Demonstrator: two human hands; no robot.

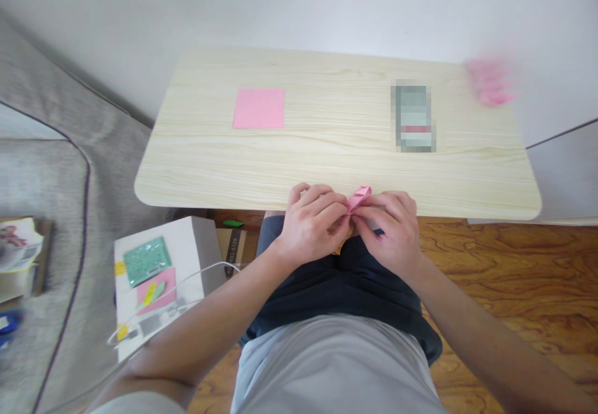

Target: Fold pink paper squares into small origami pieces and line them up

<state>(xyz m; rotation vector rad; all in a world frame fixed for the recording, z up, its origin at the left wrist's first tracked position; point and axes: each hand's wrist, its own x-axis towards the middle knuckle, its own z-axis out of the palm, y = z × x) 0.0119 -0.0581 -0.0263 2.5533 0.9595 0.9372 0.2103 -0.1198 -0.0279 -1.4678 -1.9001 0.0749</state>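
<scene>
Both hands meet at the near edge of a light wooden table. My left hand and my right hand are closed in a pinch on a small folded pink paper piece, which sticks up between the fingertips. A flat pink paper square lies on the table at the far left. Several folded pink paper pieces sit blurred at the table's far right corner.
A blurred-out rectangular object lies on the table's right half. Left of my lap stands a white box with a green card, pink paper and small slips on it. A grey sofa fills the left. The floor is wooden.
</scene>
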